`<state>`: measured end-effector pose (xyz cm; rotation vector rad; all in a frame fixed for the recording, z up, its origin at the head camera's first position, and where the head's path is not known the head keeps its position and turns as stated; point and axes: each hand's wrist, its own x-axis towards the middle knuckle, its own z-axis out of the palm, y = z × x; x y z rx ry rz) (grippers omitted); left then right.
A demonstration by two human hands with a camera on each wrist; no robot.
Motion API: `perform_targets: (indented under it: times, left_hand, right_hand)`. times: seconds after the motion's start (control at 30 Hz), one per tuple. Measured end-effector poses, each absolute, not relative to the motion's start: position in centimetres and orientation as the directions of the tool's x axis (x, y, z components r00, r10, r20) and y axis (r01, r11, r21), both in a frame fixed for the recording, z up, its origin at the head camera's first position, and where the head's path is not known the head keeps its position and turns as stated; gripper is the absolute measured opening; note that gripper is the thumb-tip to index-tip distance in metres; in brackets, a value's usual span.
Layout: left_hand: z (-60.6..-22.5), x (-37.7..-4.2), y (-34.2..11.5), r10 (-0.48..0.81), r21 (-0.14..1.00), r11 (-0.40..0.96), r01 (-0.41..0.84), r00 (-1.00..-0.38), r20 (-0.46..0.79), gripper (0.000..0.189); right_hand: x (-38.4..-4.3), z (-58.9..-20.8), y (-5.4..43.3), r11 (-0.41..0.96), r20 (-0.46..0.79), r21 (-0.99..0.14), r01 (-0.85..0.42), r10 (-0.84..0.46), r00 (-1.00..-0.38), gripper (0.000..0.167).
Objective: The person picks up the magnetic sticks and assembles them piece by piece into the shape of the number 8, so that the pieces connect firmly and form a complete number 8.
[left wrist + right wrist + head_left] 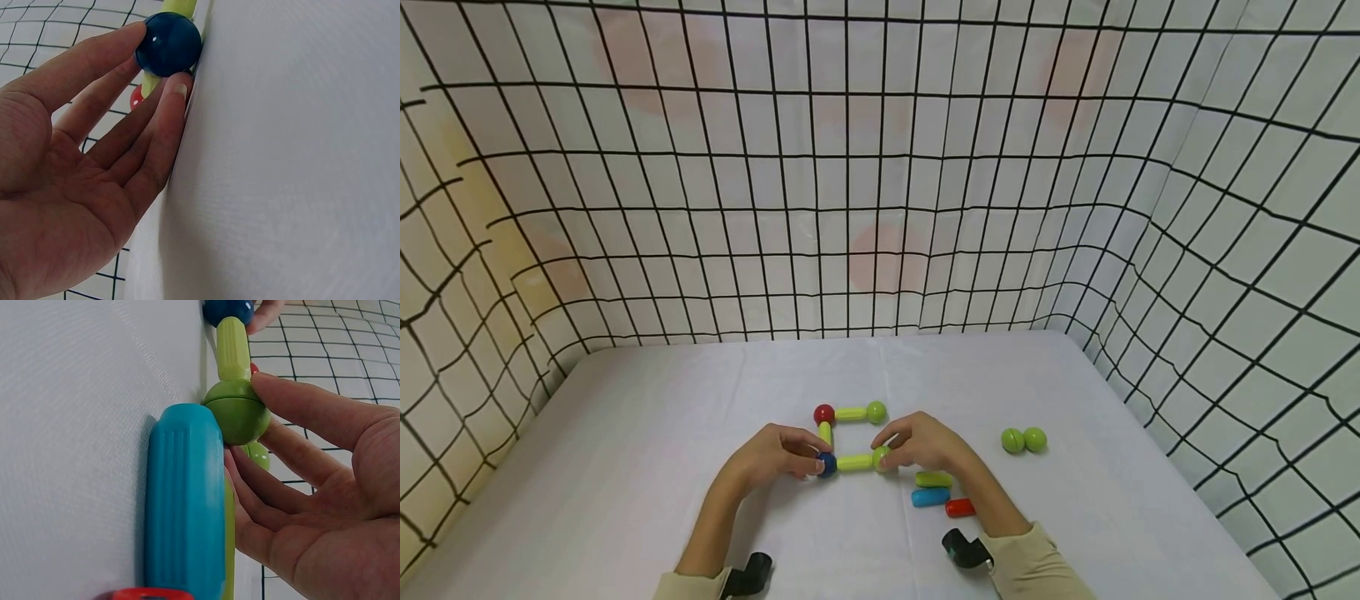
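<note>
My left hand (772, 457) pinches a dark blue ball (169, 45) between thumb and fingers. With thumb and fingers, my right hand (922, 443) holds a green ball (237, 412) that has a seam around it. A yellow-green ribbed rod (854, 462) joins these two balls. From the blue ball another yellow-green rod (825, 432) runs back to a red ball (824, 414). A further yellow-green rod (851, 413) leads right from the red ball to a second green ball (876, 412). Together they form a square with its right side open, lying on the white cloth.
Loose rods lie by my right forearm: a yellow-green one (933, 479), a blue one (930, 497) and a red one (960, 507). Two green balls (1024, 440) sit together farther right. Black netting (847, 208) surrounds the back and sides of the white-covered table (625, 433).
</note>
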<state>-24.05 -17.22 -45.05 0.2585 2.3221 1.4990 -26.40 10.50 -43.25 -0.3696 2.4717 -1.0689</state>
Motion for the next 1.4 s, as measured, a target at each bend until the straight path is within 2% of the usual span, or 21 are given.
perform_targets:
  times: [0.33,0.67,0.83,1.1,1.4]
  left_hand:
    - [-45.0,-24.0,-17.3,0.339,0.905,0.424,-0.043,-0.919,-0.203,0.028]
    - [-45.0,-24.0,-17.3,0.338,0.908,0.417,-0.049,-0.919,-0.205,0.028]
    - [-45.0,-24.0,-17.3,0.336,0.909,0.414,-0.053,-0.919,-0.206,0.028]
    - [-45.1,-24.1,-17.3,0.343,0.910,0.413,-0.044,-0.918,-0.200,0.028]
    - [-44.8,-23.9,-17.4,0.331,0.906,0.420,-0.046,-0.922,-0.200,0.027]
  right_hand:
    - [-26.7,-42.5,11.3,0.656,-0.243,-0.746,-0.115,-0.429,-0.870,0.031]
    - [-26.9,-41.4,13.8,0.669,-0.221,-0.728,-0.150,-0.436,-0.872,0.023]
    - [-26.8,-40.9,14.9,0.681,-0.243,-0.721,-0.127,-0.420,-0.874,0.024]
    - [-26.8,-40.6,17.3,0.722,-0.247,-0.688,-0.072,-0.326,-0.912,0.024]
    - [-26.8,-40.9,16.5,0.699,-0.264,-0.709,-0.094,-0.386,-0.884,0.024]
